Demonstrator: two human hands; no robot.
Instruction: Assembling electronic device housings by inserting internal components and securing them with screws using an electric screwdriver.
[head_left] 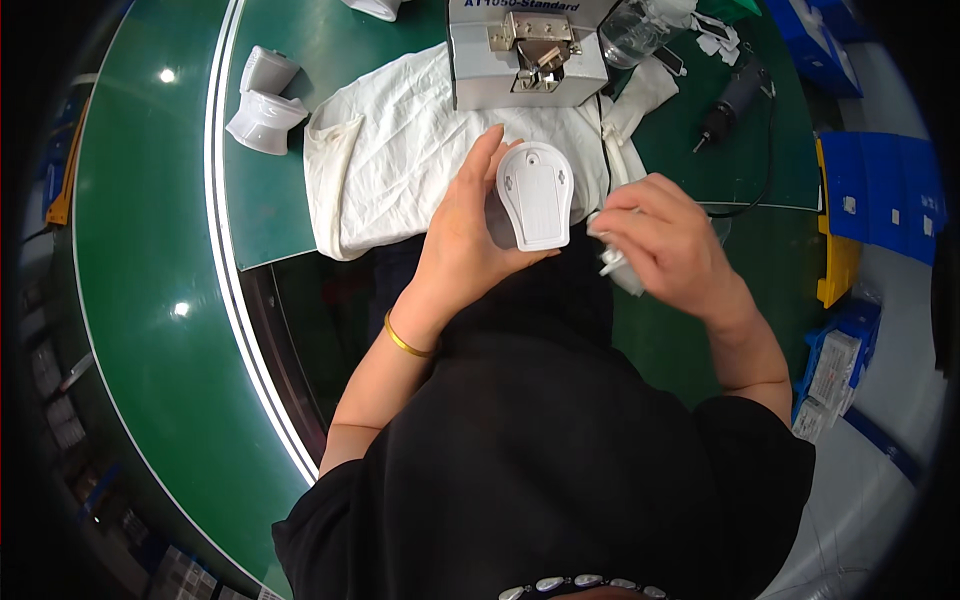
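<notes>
My left hand (465, 225) is closed around a white plastic housing (535, 195), rounded at the top and narrower at its squared lower end. Its flat face is turned up and shows a small round hole near the top and a slot on either side. Just to the right, my right hand (665, 245) is closed with fingertips pinched. Small white pieces (612, 262) show under its fingers; their exact kind is partly hidden. The two hands are apart, above my lap at the table's front edge.
A white cloth (400, 130) lies on the green table under a grey machine (530, 75) with a metal mechanism. Other white housings (267, 120) stand at left. An electric screwdriver (735, 105) with a cord, a clear plastic bag (635, 35) and blue bins (880, 185) are at right.
</notes>
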